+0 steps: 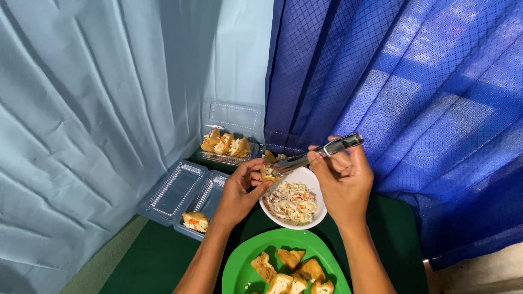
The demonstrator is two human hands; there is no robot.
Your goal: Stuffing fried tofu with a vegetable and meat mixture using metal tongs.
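I see left hand (239, 190) gripping tofu (268, 173) | right hand (343, 179) clasping tongs (318, 152) | over bowl (321, 209) of slaw.

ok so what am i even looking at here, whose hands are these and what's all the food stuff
This is one picture from a camera worn on a person's head, looking down at their own two bare hands. The left hand holds a piece of fried tofu over a white bowl of shredded vegetable filling. The right hand grips metal tongs whose tip meets that piece. Below sits a green plate with more tofu pieces. To the left lie clear plastic boxes: an open one holding one filled piece, and another behind holding several. All rests on a green tabletop backed by blue curtains.
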